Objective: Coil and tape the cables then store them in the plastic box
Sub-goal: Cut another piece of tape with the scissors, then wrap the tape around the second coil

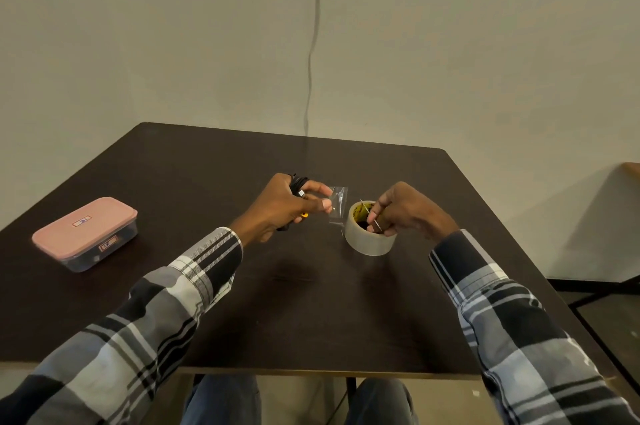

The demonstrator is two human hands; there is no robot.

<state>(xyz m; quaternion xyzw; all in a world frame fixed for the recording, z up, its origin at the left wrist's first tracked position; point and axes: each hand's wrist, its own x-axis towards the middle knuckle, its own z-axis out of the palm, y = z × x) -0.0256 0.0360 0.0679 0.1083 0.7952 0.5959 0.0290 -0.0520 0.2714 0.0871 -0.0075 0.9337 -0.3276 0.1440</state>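
Observation:
My left hand (287, 208) grips a coiled black cable (297, 183) against the palm, and its thumb and forefinger pinch a strip of clear tape (337, 204) pulled from the roll. The tape roll (367, 239) stands on the dark table (311, 303) just right of that hand. My right hand (405, 213) rests on the roll and holds a thin metal blade (370, 216) over its core. The plastic box (85, 234), clear with a pink lid shut on it, sits at the table's left side, well apart from both hands.
A thin cable hangs down the wall (311, 43) behind the table. A wooden surface edge (632, 168) shows at far right. A metal frame (606, 293) stands on the floor to the right. My knees are under the front edge.

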